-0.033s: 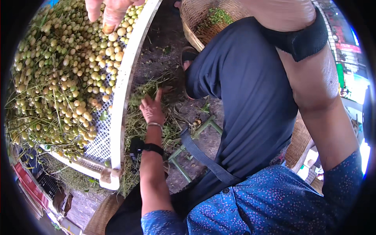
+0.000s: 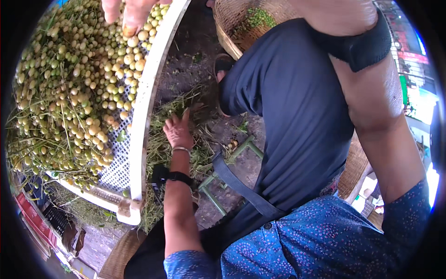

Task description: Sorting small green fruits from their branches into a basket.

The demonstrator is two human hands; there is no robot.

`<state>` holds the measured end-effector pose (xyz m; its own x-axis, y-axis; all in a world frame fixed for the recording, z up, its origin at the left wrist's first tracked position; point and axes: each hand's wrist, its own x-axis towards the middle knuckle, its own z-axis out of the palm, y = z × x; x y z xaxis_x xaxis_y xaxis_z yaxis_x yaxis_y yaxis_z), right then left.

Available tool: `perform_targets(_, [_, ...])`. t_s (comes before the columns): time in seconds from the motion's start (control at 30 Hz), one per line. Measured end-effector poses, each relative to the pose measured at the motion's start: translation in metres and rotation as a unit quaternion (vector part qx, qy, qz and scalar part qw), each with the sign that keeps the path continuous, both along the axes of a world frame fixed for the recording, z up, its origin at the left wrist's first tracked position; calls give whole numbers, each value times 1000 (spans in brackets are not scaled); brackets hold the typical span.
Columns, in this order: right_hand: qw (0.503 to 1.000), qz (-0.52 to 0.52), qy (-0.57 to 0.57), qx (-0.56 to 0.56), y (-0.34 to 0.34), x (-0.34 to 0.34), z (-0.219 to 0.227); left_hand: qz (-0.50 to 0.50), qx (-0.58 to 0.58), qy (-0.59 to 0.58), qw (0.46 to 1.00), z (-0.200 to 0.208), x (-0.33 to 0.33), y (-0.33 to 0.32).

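Observation:
My left hand (image 2: 179, 134) is low over a heap of cut green stems (image 2: 183, 109) on the ground, its fingers spread and holding nothing visible. At the upper edge, only some fingers of my right hand (image 2: 132, 14) show. They point down, apart from each other, with one fingertip at the small round fruits (image 2: 69, 88). These yellow-green fruits, many on thin stems, fill much of a white perforated plastic crate (image 2: 138, 125). Part of the crate's lattice base is bare near its lower right corner. The rest of my right hand is cut off by the frame.
A woven basket (image 2: 223, 32) with small green fruits in it stands beyond my bent knee. Between my legs are a green metal frame (image 2: 216, 202) and a dark strap (image 2: 237, 183). More stems lie below the crate, near a red plastic crate (image 2: 35, 216).
My left hand and forearm have shifted very slightly to the left. Otherwise the scene looks the same.

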<state>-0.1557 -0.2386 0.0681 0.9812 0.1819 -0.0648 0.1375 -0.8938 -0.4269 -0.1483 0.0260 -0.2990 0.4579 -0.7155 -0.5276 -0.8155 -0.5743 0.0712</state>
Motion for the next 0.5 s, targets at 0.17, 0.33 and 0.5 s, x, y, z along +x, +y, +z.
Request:
perform_targets(0.17, [1000, -16, -1, 15, -3, -3, -14, -84, 57, -81, 992, -33, 29, 116])
perform_targets(0.33, [999, 15, -20, 33, 17, 9, -14, 170, -30, 24, 985, -56, 80, 274])
perform_targets(0.5, [998, 39, -8, 39, 21, 27, -26, 148, 234, -41, 960, 47, 79, 237])
